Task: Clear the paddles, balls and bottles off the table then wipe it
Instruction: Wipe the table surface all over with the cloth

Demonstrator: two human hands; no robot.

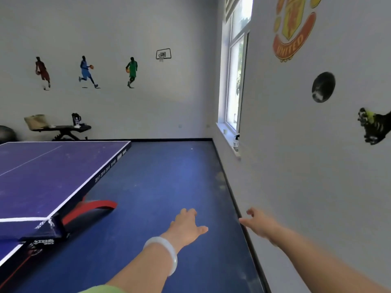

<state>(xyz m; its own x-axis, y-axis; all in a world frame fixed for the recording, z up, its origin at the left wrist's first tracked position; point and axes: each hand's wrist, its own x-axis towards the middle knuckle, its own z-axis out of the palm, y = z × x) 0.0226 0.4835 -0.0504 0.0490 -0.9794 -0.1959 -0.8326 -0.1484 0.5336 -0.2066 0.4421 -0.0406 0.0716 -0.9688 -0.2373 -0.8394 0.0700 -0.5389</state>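
The purple table-tennis table (48, 176) fills the left side; the part I see carries no paddles, balls or bottles. A small white ball (192, 149) lies on the blue floor far ahead. A clear spray bottle (236, 142) stands on the window sill at the right. My left hand (186, 227), with a pale bangle on its wrist, reaches forward over the floor with relaxed fingers and holds nothing. My right hand (260, 224) is stretched out near the right wall, fingers loose, also holding nothing.
A black bench (61, 130) at the far wall holds a tan bag (35, 121) and a dark bottle (76, 119). The table's red leg (99, 205) curves onto the floor. A white wall with stickers runs close along my right, and a dark exercise ball (7, 134) sits far left.
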